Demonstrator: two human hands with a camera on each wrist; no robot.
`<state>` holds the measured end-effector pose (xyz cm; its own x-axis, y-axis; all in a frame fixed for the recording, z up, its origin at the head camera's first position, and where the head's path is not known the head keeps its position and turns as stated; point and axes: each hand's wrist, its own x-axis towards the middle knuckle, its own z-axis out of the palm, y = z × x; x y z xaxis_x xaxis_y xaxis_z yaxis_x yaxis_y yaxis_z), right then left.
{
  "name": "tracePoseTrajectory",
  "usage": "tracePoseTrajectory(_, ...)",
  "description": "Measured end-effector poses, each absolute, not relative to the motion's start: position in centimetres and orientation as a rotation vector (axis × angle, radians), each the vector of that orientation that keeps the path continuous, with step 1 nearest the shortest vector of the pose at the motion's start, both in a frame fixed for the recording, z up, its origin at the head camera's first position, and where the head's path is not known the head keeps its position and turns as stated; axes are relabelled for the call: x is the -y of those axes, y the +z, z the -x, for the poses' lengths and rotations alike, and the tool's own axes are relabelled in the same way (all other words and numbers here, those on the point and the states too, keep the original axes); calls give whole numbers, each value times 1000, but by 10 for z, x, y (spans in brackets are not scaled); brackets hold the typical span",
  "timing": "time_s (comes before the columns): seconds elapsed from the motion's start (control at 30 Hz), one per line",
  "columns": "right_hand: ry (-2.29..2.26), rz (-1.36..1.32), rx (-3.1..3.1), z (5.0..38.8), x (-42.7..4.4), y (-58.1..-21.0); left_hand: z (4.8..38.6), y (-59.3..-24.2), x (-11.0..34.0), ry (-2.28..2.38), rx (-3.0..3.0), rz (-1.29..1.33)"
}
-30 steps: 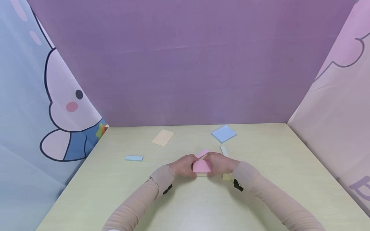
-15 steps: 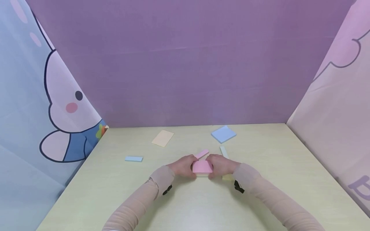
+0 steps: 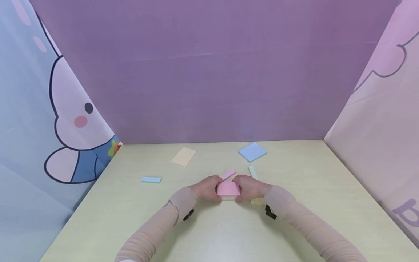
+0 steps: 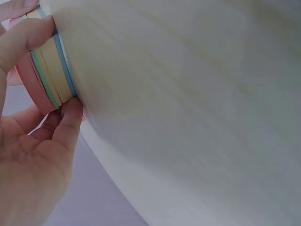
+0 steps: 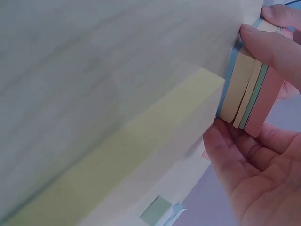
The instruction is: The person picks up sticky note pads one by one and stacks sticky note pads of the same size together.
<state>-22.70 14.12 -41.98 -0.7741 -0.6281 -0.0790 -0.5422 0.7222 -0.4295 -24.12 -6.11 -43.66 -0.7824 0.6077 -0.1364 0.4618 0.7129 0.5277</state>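
Observation:
A small stack of colored pads (image 3: 228,189) with pink on top stands at the middle of the table, between both hands. From its left side the left hand (image 3: 208,188) grips it, and the right hand (image 3: 250,187) grips its right side. In the left wrist view the stack (image 4: 51,70) shows blue, cream, green and pink layers, held by the thumb and fingers of the left hand (image 4: 40,150). The right wrist view shows the same layered stack (image 5: 242,94) within the right hand (image 5: 268,165). The stack's far side is partly hidden.
Behind the hands lie a pink strip (image 3: 228,174) and a pale green strip (image 3: 252,171). A yellow block (image 3: 258,201) sits beside the right wrist. Farther back are a peach sheet (image 3: 184,157) and a blue pad (image 3: 252,152); a light blue strip (image 3: 151,179) lies at left.
The right hand's fingers have shifted slightly toward the near side, uncovering more of the pink strip and the stack's top. Both hands still hold the stack.

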Motion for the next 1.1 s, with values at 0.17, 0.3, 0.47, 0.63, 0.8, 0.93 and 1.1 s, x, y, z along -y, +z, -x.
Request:
tracePoseTrajectory(0.17,-616,906,-2694,226,-143,-421,240,-437,62,693,-2615,-843)
tracePoseTrajectory(0.3,-633,885,-2688,226,-144,-421,239,-436,61,699,-2615,-842)
tracePoseTrajectory(0.47,-640,871,-2691,226,-145,-422,238,-433,62,702,-2618,-844)
tracePoseTrajectory(0.63,-641,862,-2685,227,-147,-424,234,-429,70,722,-2629,-855)
tracePoseTrajectory(0.8,-639,819,-2647,223,-154,-415,230,-422,85,697,-2644,-839)
tracePoseTrajectory(0.93,-616,846,-2640,225,-165,-401,230,-416,96,744,-2723,-779)
tracePoseTrajectory(1.1,-620,985,-2723,238,-175,-383,239,-413,99,812,-2843,-741)
